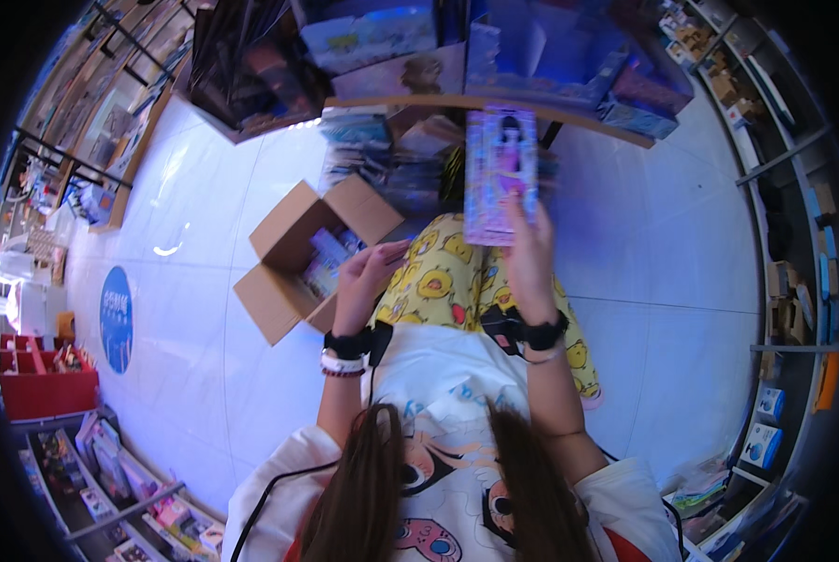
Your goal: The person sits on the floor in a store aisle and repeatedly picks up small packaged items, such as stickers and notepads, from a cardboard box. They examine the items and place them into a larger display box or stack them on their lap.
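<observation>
A purple doll box [501, 175] with a shiny front is held upright in my right hand [532, 253], whose fingers lie over its lower edge. My left hand [366, 281] is raised beside my knee, over the near right side of an open cardboard carton [282, 295]. Its fingers point to the right; whether they touch or hold anything does not show plainly. Inside the carton lie several small shiny packages [328, 256], partly hidden by the flaps and my left hand.
A display table with a wooden edge [405, 102] stands ahead, with stacked goods [412, 168] beneath it. Shelving [777, 211] lines the right, more shelves stand at the left, and a red divided bin [47, 386] is at the lower left.
</observation>
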A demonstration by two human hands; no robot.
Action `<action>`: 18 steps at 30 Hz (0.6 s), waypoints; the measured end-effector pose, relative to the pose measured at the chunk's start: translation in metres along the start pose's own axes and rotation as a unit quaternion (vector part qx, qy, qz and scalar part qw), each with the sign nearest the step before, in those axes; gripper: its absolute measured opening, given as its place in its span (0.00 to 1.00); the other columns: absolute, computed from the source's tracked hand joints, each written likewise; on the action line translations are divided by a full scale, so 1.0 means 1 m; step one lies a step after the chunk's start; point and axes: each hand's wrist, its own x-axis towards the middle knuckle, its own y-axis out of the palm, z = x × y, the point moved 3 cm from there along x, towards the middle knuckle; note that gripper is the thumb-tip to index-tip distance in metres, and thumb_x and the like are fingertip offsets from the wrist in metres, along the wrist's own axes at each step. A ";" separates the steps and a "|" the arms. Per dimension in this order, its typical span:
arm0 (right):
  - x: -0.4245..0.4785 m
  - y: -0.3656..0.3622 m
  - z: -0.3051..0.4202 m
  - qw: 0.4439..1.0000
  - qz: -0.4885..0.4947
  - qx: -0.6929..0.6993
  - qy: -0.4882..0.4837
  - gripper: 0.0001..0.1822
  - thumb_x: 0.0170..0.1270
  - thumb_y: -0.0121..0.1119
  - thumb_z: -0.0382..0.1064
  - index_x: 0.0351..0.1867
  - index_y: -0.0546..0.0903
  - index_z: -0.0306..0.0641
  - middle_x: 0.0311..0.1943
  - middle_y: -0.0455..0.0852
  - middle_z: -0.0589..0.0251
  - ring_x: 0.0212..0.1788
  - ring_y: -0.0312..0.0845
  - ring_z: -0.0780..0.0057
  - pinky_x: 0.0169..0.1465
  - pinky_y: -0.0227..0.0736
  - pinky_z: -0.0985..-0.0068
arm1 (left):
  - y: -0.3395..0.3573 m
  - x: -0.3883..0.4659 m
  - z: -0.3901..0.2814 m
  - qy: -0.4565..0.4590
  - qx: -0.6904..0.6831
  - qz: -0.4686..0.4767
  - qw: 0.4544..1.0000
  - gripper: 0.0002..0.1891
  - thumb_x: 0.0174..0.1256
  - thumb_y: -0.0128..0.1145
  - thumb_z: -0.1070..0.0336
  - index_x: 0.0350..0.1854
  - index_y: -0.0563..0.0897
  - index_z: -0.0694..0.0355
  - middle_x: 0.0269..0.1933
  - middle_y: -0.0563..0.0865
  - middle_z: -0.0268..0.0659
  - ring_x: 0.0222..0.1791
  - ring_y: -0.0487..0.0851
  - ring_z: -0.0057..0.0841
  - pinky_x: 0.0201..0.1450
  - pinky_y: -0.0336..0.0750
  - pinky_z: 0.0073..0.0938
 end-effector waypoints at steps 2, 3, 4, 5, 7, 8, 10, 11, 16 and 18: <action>-0.006 0.009 -0.048 0.991 0.072 -0.112 -0.016 0.15 0.69 0.51 0.44 0.42 0.78 0.31 0.34 0.79 0.71 0.36 0.70 0.86 0.42 0.66 0.84 | 0.005 -0.003 0.005 -0.010 -0.023 0.016 1.000 0.20 0.72 0.44 0.58 0.48 0.77 0.74 0.49 0.81 0.45 0.49 0.80 0.27 0.57 0.72 0.27; -0.012 0.015 -0.063 0.981 0.111 -0.159 -0.016 0.17 0.69 0.51 0.46 0.41 0.78 0.31 0.33 0.79 0.71 0.35 0.69 0.87 0.42 0.67 0.84 | 0.008 -0.004 0.005 -0.020 -0.043 0.016 0.999 0.21 0.72 0.45 0.57 0.48 0.77 0.74 0.48 0.82 0.43 0.47 0.80 0.26 0.55 0.72 0.25; -0.021 0.028 -0.061 0.984 0.112 -0.140 -0.021 0.17 0.69 0.50 0.47 0.39 0.78 0.32 0.31 0.79 0.72 0.34 0.69 0.88 0.40 0.67 0.83 | 0.009 -0.003 0.009 -0.017 -0.046 0.013 0.999 0.20 0.71 0.46 0.57 0.48 0.78 0.73 0.46 0.83 0.40 0.46 0.80 0.22 0.53 0.73 0.23; -0.022 0.027 -0.074 0.982 0.128 -0.138 0.020 0.17 0.69 0.50 0.47 0.39 0.78 0.32 0.31 0.79 0.72 0.34 0.69 0.88 0.40 0.67 0.83 | 0.005 -0.002 0.015 -0.013 -0.049 0.010 0.999 0.20 0.71 0.46 0.56 0.47 0.79 0.71 0.44 0.83 0.37 0.44 0.80 0.19 0.50 0.73 0.21; -0.021 0.018 -0.105 0.973 0.159 -0.137 0.100 0.18 0.69 0.50 0.47 0.38 0.78 0.32 0.30 0.78 0.72 0.34 0.69 0.88 0.40 0.67 0.84 | -0.012 0.001 0.028 -0.031 0.031 -0.004 0.999 0.16 0.70 0.48 0.60 0.47 0.79 0.70 0.41 0.84 0.32 0.40 0.79 0.14 0.45 0.73 0.18; -0.020 0.015 -0.116 0.972 0.165 -0.112 0.124 0.18 0.69 0.49 0.48 0.36 0.79 0.32 0.27 0.78 0.73 0.30 0.69 0.88 0.36 0.66 0.84 | -0.012 0.001 0.029 -0.042 0.022 -0.012 0.999 0.15 0.70 0.48 0.62 0.47 0.79 0.70 0.42 0.83 0.33 0.40 0.79 0.14 0.45 0.72 0.17; -0.016 0.009 -0.125 0.964 0.180 -0.140 0.133 0.19 0.69 0.49 0.48 0.35 0.79 0.32 0.25 0.77 0.74 0.27 0.68 0.88 0.33 0.65 0.85 | -0.012 0.002 0.030 -0.054 -0.017 -0.031 0.998 0.13 0.70 0.47 0.65 0.47 0.78 0.69 0.42 0.84 0.35 0.40 0.80 0.16 0.46 0.73 0.18; -0.016 0.006 -0.129 0.960 0.187 -0.154 0.137 0.19 0.69 0.49 0.49 0.35 0.79 0.31 0.24 0.77 0.74 0.26 0.67 0.88 0.31 0.65 0.85 | -0.016 0.002 0.031 -0.052 -0.036 -0.051 0.997 0.14 0.70 0.48 0.64 0.46 0.79 0.69 0.41 0.84 0.34 0.40 0.80 0.16 0.45 0.73 0.18; -0.007 -0.009 -0.132 0.967 0.152 -0.178 0.101 0.19 0.68 0.50 0.48 0.36 0.80 0.31 0.25 0.82 0.70 0.24 0.72 0.88 0.28 0.67 0.86 | -0.059 0.005 0.042 -0.026 -0.109 -0.171 0.979 0.14 0.71 0.46 0.63 0.46 0.77 0.70 0.43 0.83 0.39 0.42 0.82 0.24 0.48 0.76 0.25; -0.007 -0.007 -0.120 0.966 0.153 -0.134 0.159 0.18 0.68 0.51 0.48 0.37 0.80 0.32 0.28 0.83 0.69 0.26 0.74 0.88 0.29 0.68 0.87 | -0.084 0.001 0.050 -0.019 -0.127 -0.230 0.965 0.14 0.71 0.44 0.64 0.47 0.75 0.70 0.46 0.82 0.43 0.45 0.82 0.30 0.52 0.76 0.31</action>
